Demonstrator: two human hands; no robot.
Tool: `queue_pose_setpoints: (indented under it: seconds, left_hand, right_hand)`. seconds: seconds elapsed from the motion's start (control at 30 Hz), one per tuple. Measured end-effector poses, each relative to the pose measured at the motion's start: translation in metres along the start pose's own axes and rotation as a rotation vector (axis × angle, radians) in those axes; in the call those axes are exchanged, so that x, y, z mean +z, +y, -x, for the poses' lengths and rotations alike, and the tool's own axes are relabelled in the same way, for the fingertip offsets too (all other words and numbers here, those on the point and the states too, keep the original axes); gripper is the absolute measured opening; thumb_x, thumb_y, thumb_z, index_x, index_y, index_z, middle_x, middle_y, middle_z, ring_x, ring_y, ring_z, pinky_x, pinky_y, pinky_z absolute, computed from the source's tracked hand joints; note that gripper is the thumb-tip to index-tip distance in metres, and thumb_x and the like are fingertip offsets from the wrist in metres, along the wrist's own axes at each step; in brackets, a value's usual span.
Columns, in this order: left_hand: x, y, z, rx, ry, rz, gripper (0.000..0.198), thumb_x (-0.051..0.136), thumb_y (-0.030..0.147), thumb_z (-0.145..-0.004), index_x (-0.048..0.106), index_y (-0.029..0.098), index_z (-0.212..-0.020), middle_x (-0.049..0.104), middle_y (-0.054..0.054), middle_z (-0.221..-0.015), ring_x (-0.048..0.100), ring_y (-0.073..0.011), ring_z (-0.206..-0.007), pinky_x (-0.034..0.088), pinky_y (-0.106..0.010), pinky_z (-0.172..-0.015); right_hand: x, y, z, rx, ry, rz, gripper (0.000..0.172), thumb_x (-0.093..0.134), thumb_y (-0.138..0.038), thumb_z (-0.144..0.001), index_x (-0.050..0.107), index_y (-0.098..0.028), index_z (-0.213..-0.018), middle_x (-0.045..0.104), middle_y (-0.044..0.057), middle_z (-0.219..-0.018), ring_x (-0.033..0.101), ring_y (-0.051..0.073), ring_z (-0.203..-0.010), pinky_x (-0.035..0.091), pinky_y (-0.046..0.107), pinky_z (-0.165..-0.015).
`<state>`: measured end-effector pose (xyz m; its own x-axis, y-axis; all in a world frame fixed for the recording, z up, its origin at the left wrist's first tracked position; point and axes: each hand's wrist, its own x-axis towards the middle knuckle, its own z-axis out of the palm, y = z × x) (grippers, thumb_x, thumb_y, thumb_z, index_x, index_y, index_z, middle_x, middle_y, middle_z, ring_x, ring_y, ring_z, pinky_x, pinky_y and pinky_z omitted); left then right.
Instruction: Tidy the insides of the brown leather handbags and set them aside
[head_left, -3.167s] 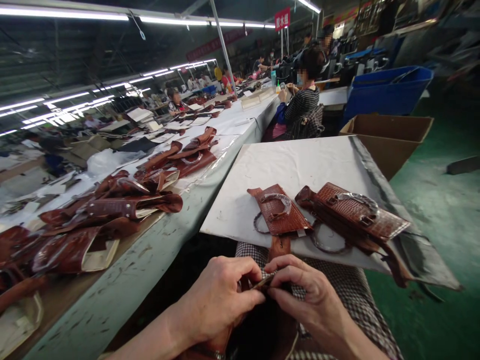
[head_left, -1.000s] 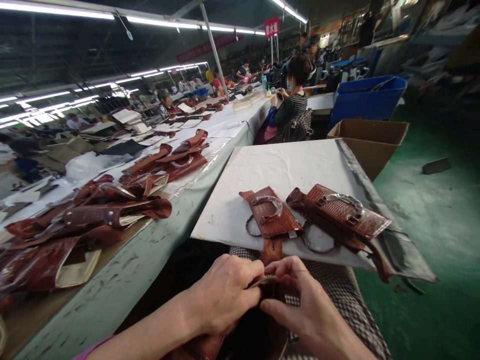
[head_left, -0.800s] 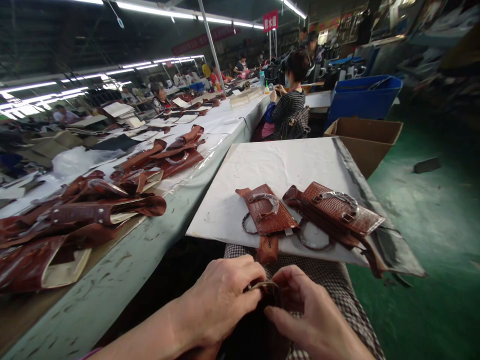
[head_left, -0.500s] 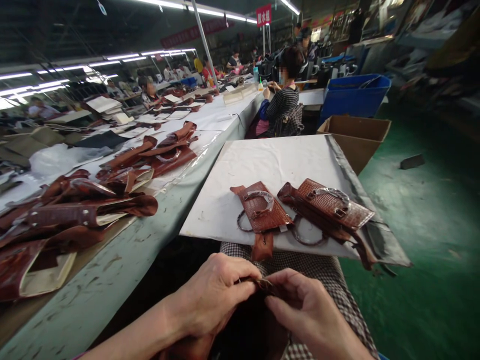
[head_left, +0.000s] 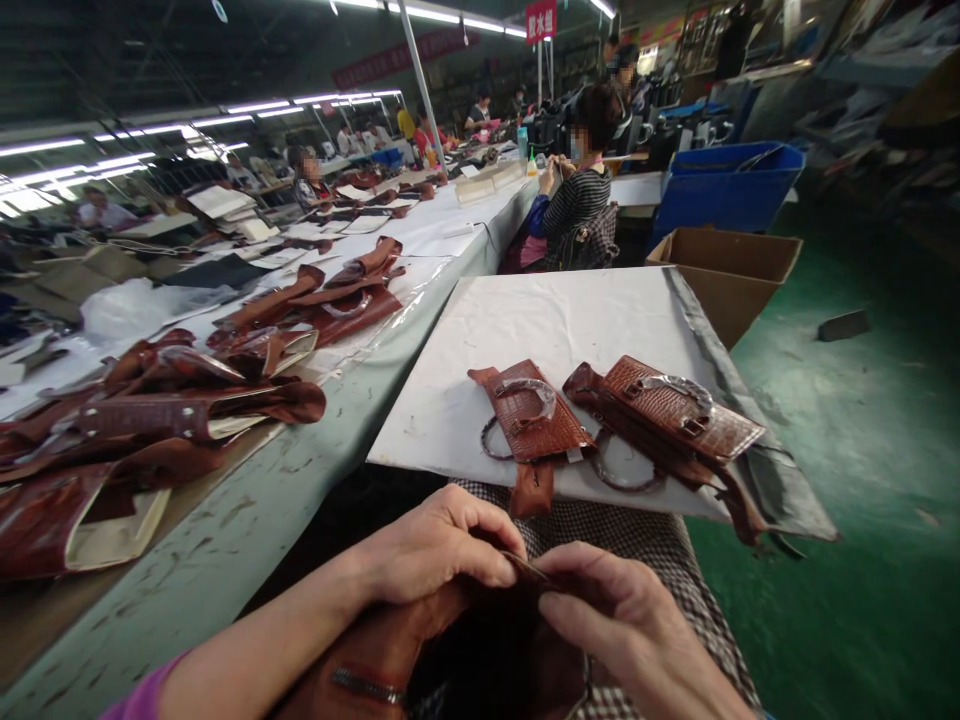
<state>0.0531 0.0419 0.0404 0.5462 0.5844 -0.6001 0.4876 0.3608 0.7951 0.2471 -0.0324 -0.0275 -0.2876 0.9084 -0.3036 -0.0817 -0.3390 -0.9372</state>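
Observation:
Over my lap I hold a brown leather bag (head_left: pixel 382 650) by its edge; a short length of metal zipper shows on its side, and its inside is dark. My left hand (head_left: pixel 442 545) pinches the edge between thumb and fingers. Close beside it, my right hand (head_left: pixel 622 610) is closed on the same edge, thumb below and fingers curled above. Part of the bag is hidden behind both hands and forearms. Just beyond them, two brown crocodile-patterned handbags, a left one (head_left: pixel 536 430) and a right one (head_left: pixel 679 405) with plastic-wrapped handles, lie on a white board (head_left: pixel 442 400).
On my left runs a long table (head_left: pixel 277 510) piled with brown leather bags (head_left: pixel 150 415). A cardboard box (head_left: pixel 739 285) and a blue bin (head_left: pixel 727 200) stand beyond the board. A seated co-worker (head_left: pixel 585 200) works further along the table.
My left hand has shifted slightly along the bag's edge, and more of the bag with its zipper now shows under my left forearm. The whole view has shifted slightly.

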Motion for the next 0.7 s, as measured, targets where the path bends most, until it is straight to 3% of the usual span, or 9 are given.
queue_pose_setpoints:
  seconds: [0.13,0.27,0.43,0.7]
  left_hand:
    - [0.000,0.001,-0.005,-0.072,-0.023,0.082,0.020,0.068,0.018,-0.063,0.076,0.013,-0.081,0.059,0.003,-0.063,0.046,-0.0104,-0.062,0.034,-0.020,-0.057]
    - [0.003,0.001,-0.008,-0.103,-0.008,0.083,0.020,0.068,0.017,-0.062,0.075,0.013,-0.080,0.059,0.003,-0.062,0.047,-0.0109,-0.061,0.035,-0.020,-0.055]
    - [0.007,-0.002,-0.007,-0.078,-0.031,0.086,0.020,0.068,0.015,-0.061,0.075,0.013,-0.080,0.060,0.003,-0.062,0.048,-0.0109,-0.062,0.037,-0.020,-0.058]
    - [0.010,-0.003,-0.003,-0.032,-0.009,0.027,0.019,0.069,0.015,-0.064,0.075,0.012,-0.082,0.059,0.003,-0.063,0.048,-0.0105,-0.062,0.036,-0.020,-0.058]
  right_hand:
    - [-0.001,-0.003,0.001,-0.008,-0.033,-0.015,0.013,0.066,-0.024,-0.075,0.071,-0.022,-0.087,0.064,-0.003,-0.067,0.053,0.010,-0.060,0.041,0.016,-0.054]
    - [-0.005,-0.007,0.003,-0.031,-0.054,0.111,0.012,0.064,-0.029,-0.078,0.067,-0.020,-0.086,0.064,-0.002,-0.072,0.055,0.012,-0.067,0.043,0.018,-0.059]
    - [-0.006,-0.010,0.004,-0.124,-0.058,0.330,0.021,0.060,-0.040,-0.083,0.065,-0.019,-0.082,0.061,-0.001,-0.074,0.056,0.014,-0.070,0.043,0.021,-0.063]
    - [0.003,-0.007,0.003,-0.171,0.014,0.414,0.016,0.057,-0.032,-0.085,0.061,-0.020,-0.075,0.058,-0.004,-0.071,0.053,0.010,-0.063,0.042,0.017,-0.060]
